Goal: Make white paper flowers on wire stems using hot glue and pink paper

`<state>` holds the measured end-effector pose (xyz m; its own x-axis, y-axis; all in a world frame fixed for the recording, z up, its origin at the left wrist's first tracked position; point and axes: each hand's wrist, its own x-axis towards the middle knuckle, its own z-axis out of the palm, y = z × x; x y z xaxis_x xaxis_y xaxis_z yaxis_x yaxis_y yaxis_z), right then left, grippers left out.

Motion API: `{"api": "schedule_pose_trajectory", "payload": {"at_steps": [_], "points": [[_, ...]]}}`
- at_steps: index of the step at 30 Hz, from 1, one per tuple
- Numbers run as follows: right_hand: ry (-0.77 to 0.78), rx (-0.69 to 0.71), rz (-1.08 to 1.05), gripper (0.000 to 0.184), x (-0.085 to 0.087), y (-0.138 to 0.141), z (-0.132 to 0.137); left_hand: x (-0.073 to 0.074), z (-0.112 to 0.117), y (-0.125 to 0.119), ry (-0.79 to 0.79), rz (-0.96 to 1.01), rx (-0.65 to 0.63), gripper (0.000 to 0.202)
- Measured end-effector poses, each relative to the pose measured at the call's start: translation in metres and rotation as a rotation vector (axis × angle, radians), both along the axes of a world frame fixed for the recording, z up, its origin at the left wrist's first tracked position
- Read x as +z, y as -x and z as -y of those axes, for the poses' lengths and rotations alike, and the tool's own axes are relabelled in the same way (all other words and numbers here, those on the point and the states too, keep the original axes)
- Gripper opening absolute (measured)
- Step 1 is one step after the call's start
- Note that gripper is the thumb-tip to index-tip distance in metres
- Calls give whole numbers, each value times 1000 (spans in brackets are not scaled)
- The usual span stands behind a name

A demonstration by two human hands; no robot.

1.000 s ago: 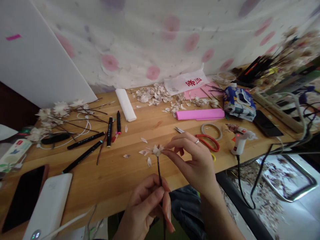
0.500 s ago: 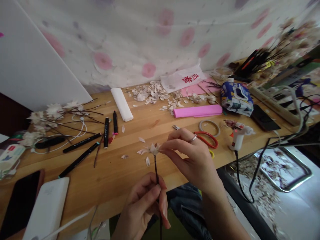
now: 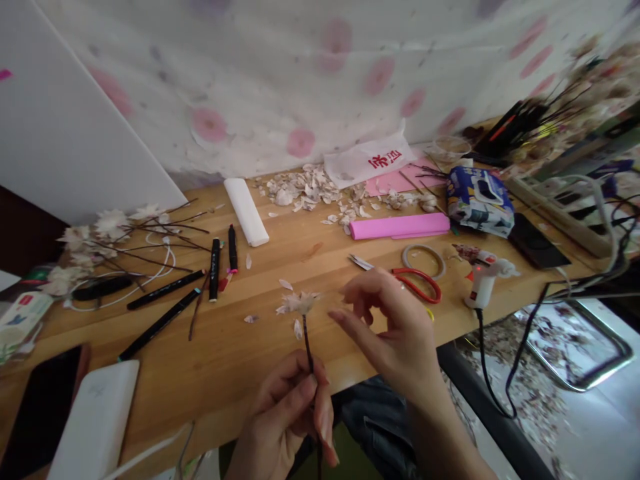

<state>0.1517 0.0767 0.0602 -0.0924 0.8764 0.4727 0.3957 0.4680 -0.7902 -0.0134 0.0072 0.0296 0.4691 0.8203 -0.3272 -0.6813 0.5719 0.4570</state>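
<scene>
My left hand [image 3: 293, 417] pinches the dark thin stem [image 3: 307, 344] of a small handmade flower, held upright over the front edge of the wooden table [image 3: 210, 360]. Its pale petal head [image 3: 299, 303] sits at the stem's top. My right hand [image 3: 393, 327] hovers just right of the flower head, fingers spread and holding nothing, a ring on one finger. A few loose petals [image 3: 286, 285] lie on the table behind the flower.
Red-handled scissors [image 3: 417, 283], a tape ring [image 3: 423, 260] and a glue gun [image 3: 483, 279] with its cord lie to the right. A pink roll [image 3: 400, 227], petal scraps [image 3: 310, 190], black markers [image 3: 215, 267], finished flowers [image 3: 107, 230], a power bank [image 3: 95, 423] and a phone [image 3: 43, 407] surround them.
My right hand let go of the flower head and drew back to the right, its fingers opening. The left hand keeps the stem, tilted slightly left.
</scene>
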Motion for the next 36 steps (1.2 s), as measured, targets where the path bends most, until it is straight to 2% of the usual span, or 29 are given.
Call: {"api": "schedule_pose_trajectory", "payload": {"at_steps": [5,9,15,21,28,36], "points": [[97,9,-14,15,-10,9,4,-3,-2,1,0,-34,-23,15],[133,-11,-27,22,-8,11,4,-1,-2,0,13,-102,-43,18],[103,-43,-33,10,-3,16,12,-1,1,-1,-6,-193,24,22],[20,-95,59,10,-4,22,15,-2,5,-1,-23,-247,33,25],[-3,-106,95,5,-1,21,18,10,5,-12,20,-425,76,34],[20,-105,204,19,-1,19,23,15,5,-18,-35,-567,98,40]]}}
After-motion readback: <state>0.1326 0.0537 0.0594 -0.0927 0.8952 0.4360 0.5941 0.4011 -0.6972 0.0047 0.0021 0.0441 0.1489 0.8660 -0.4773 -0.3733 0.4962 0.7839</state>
